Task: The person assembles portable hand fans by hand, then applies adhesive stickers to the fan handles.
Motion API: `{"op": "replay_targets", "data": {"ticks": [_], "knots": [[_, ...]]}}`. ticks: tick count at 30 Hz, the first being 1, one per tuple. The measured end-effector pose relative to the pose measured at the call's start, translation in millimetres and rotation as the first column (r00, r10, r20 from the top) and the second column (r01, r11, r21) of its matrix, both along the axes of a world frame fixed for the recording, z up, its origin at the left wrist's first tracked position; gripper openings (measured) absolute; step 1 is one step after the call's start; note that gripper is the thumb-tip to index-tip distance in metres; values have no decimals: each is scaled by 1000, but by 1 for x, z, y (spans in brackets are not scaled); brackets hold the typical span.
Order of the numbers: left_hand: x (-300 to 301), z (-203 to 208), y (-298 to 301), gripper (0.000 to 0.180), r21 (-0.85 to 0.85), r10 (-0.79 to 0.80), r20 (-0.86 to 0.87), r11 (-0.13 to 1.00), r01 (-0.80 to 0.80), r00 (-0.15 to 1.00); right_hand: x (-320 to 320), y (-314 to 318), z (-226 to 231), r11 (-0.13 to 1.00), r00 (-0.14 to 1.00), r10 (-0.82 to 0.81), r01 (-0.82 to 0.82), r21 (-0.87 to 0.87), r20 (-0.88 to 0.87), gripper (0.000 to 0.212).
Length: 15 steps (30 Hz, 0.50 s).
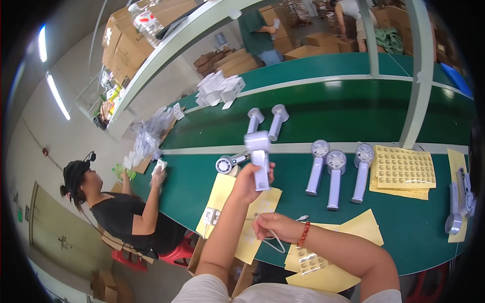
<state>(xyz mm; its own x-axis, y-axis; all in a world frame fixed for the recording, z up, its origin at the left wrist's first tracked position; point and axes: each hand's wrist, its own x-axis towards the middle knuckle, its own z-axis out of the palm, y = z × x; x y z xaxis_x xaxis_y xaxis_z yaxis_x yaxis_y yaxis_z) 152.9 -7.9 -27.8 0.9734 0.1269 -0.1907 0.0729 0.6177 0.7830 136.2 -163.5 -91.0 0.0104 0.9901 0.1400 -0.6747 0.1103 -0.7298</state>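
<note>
My left hand (pixel 246 185) is closed around the handle of a lavender handheld fan (pixel 260 160), held upright above the green table. Lower and to the right, my right hand (pixel 277 227) pinches a white cable (pixel 275 241), which loops below the fingers; its tip points left, apart from the fan. A loose cable plug (pixel 303 218) shows just past the right hand. Left of my left forearm sits a white charger (pixel 211 216) on yellow paper (pixel 221 194). Another fan (pixel 225 163) lies behind my left hand.
Three lavender fans (pixel 335 177) lie to the right, beside yellow sticker sheets (pixel 404 169). Two more fans (pixel 277 122) are on the far green surface, near white boxes (pixel 220 90). More fans (pixel 454 207) lie at the right edge. A co-worker (pixel 131 212) sits at left; metal posts (pixel 419 76) rise behind.
</note>
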Motion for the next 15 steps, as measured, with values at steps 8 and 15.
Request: {"op": "replay_targets", "data": {"ticks": [8, 15], "knots": [[-22, -6, 6, 42, -484, 341, 157, 845, -229, 927, 8, 1, 11, 981, 978, -189, 185, -49, -86, 38], [-25, -20, -23, 26, -664, 222, 204, 747, -32, 954, 13, -1, 17, 972, 957, -237, 234, -37, -167, 40]]}}
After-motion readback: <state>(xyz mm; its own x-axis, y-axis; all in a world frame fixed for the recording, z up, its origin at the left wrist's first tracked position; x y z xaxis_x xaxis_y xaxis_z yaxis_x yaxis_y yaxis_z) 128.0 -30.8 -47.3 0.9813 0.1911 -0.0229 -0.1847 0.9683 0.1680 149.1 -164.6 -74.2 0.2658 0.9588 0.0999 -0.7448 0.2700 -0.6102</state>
